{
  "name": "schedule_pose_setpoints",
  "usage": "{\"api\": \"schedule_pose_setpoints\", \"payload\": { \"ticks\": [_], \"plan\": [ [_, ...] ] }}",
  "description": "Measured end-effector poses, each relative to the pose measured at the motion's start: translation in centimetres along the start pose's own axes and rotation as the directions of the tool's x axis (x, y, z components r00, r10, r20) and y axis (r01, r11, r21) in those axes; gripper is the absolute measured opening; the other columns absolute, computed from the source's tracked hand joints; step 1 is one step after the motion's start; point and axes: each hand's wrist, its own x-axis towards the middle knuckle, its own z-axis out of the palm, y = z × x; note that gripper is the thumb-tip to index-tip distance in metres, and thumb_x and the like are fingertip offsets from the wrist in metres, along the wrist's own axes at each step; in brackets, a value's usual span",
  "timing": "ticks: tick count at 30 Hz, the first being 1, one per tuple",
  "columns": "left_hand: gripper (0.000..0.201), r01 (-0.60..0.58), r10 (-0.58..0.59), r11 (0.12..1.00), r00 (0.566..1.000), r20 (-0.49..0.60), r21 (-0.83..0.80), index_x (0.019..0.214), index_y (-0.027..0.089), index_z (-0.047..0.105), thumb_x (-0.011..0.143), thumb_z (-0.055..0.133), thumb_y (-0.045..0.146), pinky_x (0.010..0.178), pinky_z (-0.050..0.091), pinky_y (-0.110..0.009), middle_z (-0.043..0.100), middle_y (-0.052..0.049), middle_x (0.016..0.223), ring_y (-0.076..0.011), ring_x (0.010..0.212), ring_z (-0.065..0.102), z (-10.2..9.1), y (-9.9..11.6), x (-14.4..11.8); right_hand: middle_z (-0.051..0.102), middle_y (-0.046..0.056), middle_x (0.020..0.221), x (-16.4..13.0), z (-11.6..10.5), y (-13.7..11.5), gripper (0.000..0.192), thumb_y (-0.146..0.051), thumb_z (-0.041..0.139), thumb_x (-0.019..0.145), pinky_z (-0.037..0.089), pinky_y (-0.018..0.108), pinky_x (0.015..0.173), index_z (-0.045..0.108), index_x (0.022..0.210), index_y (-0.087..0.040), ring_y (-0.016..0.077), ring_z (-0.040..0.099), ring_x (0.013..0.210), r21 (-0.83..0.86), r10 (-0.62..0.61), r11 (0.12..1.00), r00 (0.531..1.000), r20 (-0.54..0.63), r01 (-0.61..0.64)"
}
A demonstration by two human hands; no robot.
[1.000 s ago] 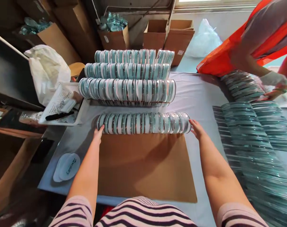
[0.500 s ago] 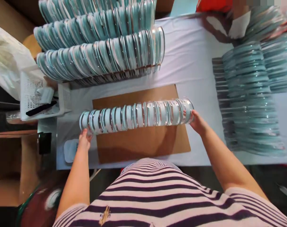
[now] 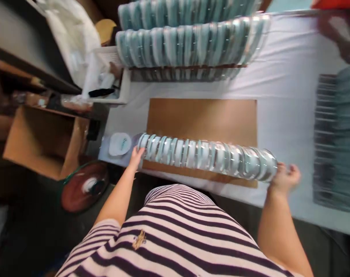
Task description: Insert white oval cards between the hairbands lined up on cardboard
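Pressing inward from both ends: left hand point(image 3: 135, 156) flat-fingered against one end of the row of round glass discs point(image 3: 206, 156), right hand point(image 3: 284, 177) with curled fingers against the other. Row spans between the fingers, above the cardboard sheet point(image 3: 202, 117).

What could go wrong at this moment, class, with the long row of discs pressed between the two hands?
The row of discs is held only by end pressure from the left hand and right hand; if either slackens, the middle may buckle and spill. It hangs near the table edge, so loose discs could drop to the floor.
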Motion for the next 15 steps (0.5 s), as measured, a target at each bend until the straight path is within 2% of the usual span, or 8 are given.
{"api": "schedule_pose_setpoints", "payload": {
  "ticks": [1,3,5,7,9,11,12,15],
  "plan": [
    [0.043,-0.036,0.037,0.999,0.999,0.015,-0.024,0.125,0.016,0.059,0.088,0.066,0.036,0.118,0.037,-0.038,0.058,-0.013,0.142,-0.0253,0.138,0.049,-0.3,0.3,0.7,0.052,0.015,0.143,-0.6,0.8,-1.4,0.057,-0.060,0.057,0.084,0.029,0.065,0.116,0.057,0.130,-0.027,0.0428,0.041,0.138,-0.052,-0.123,0.992,0.989,-0.085,0.119],
    [0.044,-0.096,0.101,0.993,0.992,0.072,-0.070,0.133,0.017,0.055,0.093,0.059,0.034,0.118,0.036,-0.036,0.051,-0.011,0.151,-0.0232,0.142,0.046,-0.5,0.5,2.0,0.068,0.013,0.116,-3.3,3.8,-5.0,0.039,-0.060,0.057,0.086,0.043,0.065,0.102,0.069,0.111,-0.034,0.0413,0.059,0.117,-0.099,-0.341,0.936,0.940,-0.028,0.337],
    [0.045,-0.145,0.161,0.983,0.976,0.145,-0.112,0.138,0.019,0.053,0.096,0.055,0.038,0.120,0.033,-0.035,0.047,-0.010,0.154,-0.0223,0.144,0.043,-0.2,0.3,3.2,0.073,0.012,0.092,-8.1,8.4,-9.5,0.031,-0.058,0.055,0.087,0.052,0.057,0.088,0.074,0.092,-0.033,0.0358,0.068,0.094,-0.069,-0.460,0.869,0.850,0.255,0.491],
    [0.047,-0.177,0.208,0.972,0.954,0.217,-0.152,0.139,0.021,0.052,0.097,0.054,0.042,0.122,0.030,-0.035,0.047,-0.009,0.155,-0.0221,0.146,0.039,0.4,-0.3,4.1,0.074,0.010,0.087,-14.2,14.2,-14.4,0.029,-0.050,0.056,0.087,0.054,0.047,0.085,0.074,0.083,-0.027,0.0295,0.069,0.086,-0.060,-0.504,0.764,0.652,0.566,0.643],
    [0.049,-0.186,0.234,0.964,0.932,0.277,-0.187,0.142,0.020,0.049,0.098,0.052,0.043,0.123,0.027,-0.035,0.047,-0.010,0.155,-0.0216,0.148,0.037,1.0,-1.0,4.6,0.075,0.009,0.094,-20.2,20.6,-19.1,0.029,-0.041,0.053,0.092,0.052,0.037,0.085,0.076,0.090,-0.022,0.0237,0.068,0.089,-0.043,-0.486,0.599,0.406,0.774,0.799],
    [0.051,-0.179,0.244,0.959,0.914,0.322,-0.218,0.145,0.020,0.045,0.100,0.048,0.042,0.124,0.026,-0.035,0.044,-0.010,0.157,-0.0208,0.149,0.035,1.4,-1.5,4.9,0.074,0.008,0.105,-25.2,26.6,-22.8,0.031,-0.034,0.048,0.096,0.049,0.032,0.091,0.076,0.103,-0.021,0.0214,0.066,0.101,-0.105,-0.374,0.354,0.244,0.895,0.929],
    [0.051,-0.171,0.245,0.957,0.909,0.338,-0.233,0.147,0.021,0.043,0.101,0.045,0.041,0.124,0.026,-0.036,0.042,-0.010,0.158,-0.0203,0.149,0.034,1.4,-1.6,5.0,0.074,0.009,0.110,-27.1,29.2,-24.3,0.033,-0.033,0.047,0.098,0.049,0.030,0.091,0.074,0.111,-0.021,0.0205,0.066,0.104,-0.141,-0.255,0.217,0.196,0.947,0.966],
    [0.049,-0.141,0.234,0.955,0.899,0.369,-0.263,0.149,0.025,0.042,0.102,0.041,0.040,0.124,0.027,-0.037,0.040,-0.007,0.159,-0.0196,0.150,0.033,1.3,-1.6,5.2,0.074,0.013,0.107,-30.8,34.8,-27.4,0.026,-0.022,0.058,0.090,0.051,0.027,0.082,0.076,0.109,-0.017,0.0222,0.069,0.100,-0.187,-0.093,0.110,0.197,0.976,0.976]
  ]
}}
